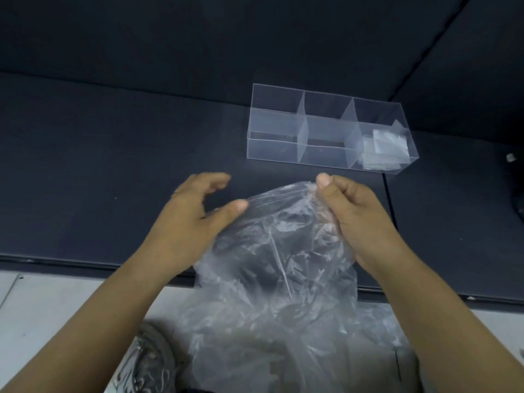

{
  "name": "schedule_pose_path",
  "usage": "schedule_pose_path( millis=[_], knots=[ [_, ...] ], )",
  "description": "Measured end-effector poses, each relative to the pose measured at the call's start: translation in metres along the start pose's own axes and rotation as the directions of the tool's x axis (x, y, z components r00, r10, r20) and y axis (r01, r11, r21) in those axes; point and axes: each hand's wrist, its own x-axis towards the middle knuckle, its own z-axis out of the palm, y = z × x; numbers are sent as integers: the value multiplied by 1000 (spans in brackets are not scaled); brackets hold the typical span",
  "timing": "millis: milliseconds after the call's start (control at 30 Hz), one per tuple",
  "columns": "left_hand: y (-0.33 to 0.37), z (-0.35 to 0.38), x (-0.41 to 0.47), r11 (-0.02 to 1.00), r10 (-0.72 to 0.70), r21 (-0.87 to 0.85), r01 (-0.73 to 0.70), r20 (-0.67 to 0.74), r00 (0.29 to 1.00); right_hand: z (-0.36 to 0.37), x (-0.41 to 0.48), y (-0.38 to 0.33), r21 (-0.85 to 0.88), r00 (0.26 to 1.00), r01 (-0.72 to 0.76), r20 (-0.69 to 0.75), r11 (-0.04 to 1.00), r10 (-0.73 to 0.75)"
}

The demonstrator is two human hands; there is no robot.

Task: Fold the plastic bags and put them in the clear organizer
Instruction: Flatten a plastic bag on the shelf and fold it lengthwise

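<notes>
A crumpled clear plastic bag (pixel 272 251) hangs in front of me, held up by its top edge. My right hand (pixel 348 214) pinches the bag's upper right corner between thumb and fingers. My left hand (pixel 192 219) is at the bag's upper left edge, thumb touching the plastic, fingers spread apart. The clear organizer (pixel 326 131) with three compartments stands on the dark surface beyond my hands. Its right compartment holds folded plastic bags (pixel 382 151); the other two look empty.
More loose clear plastic (pixel 283 350) lies below over the pale floor. The dark padded surface (pixel 113 165) has its front edge just under my wrists. A grey round object (pixel 150 361) sits at the bottom left; a small dark item (pixel 511 157) at the far right.
</notes>
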Motion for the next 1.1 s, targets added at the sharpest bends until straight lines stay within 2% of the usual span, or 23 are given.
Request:
schedule_pose_path(
  millis=[67,133,233,333,467,600,700,800,867,900,1033,1100],
  knots=[
    [19,9,7,994,61,-100,-46,160,985,6,0,-2,35,994,14,103,999,-17],
    [35,18,14,963,86,-269,-20,235,968,8,1,-5,7,976,33,213,999,-33],
    [38,20,20,883,8,-466,49,119,993,-5,4,-7,-37,948,-20,318,999,30],
    [19,15,17,866,-87,-497,51,-50,995,-30,5,-3,-141,927,-89,350,986,133],
    [-4,12,6,867,-159,-495,51,-177,971,-58,8,13,-199,943,-141,270,970,193],
    [-19,11,-1,894,-185,-442,76,-209,960,-70,10,28,-129,979,-134,134,983,151],
    [-21,9,3,868,-283,-453,205,-112,953,-66,13,36,-77,987,-153,44,985,156],
    [-16,5,15,754,-357,-510,414,211,910,-59,17,40,-114,986,-149,61,982,156],
    [-11,6,25,691,-370,-509,513,360,856,-59,19,41,-139,980,-158,96,978,172],
    [-11,8,29,667,-392,-515,539,373,841,-61,19,41,-134,976,-175,104,975,190],
    [-24,17,40,623,-504,-592,511,196,841,-86,15,44,-19,950,-244,198,970,243],
    [-34,16,38,599,-528,-628,497,157,835,-96,11,49,6,937,-286,211,958,278]
  ],
)
